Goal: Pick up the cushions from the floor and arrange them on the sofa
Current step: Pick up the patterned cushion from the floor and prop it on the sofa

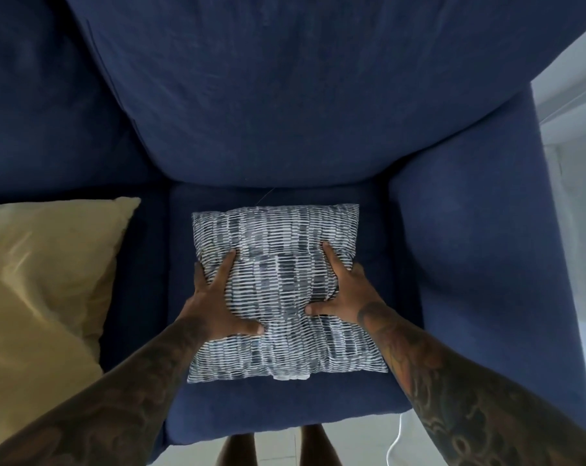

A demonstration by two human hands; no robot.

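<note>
A grey-and-white patterned cushion [278,290] lies flat on the right seat of the dark blue sofa [284,112]. My left hand [217,304] grips its left side and my right hand [345,290] grips its right side, thumbs on top and fingers spread over the fabric. A shiny yellow cushion [42,280] rests on the neighbouring seat to the left, partly cut off by the frame edge.
The sofa's right armrest [469,247] rises just beside the patterned cushion. Pale tiled floor [352,445] shows below the seat's front edge, with a thin white cable [397,438] on it and my legs [274,449] in front of the sofa.
</note>
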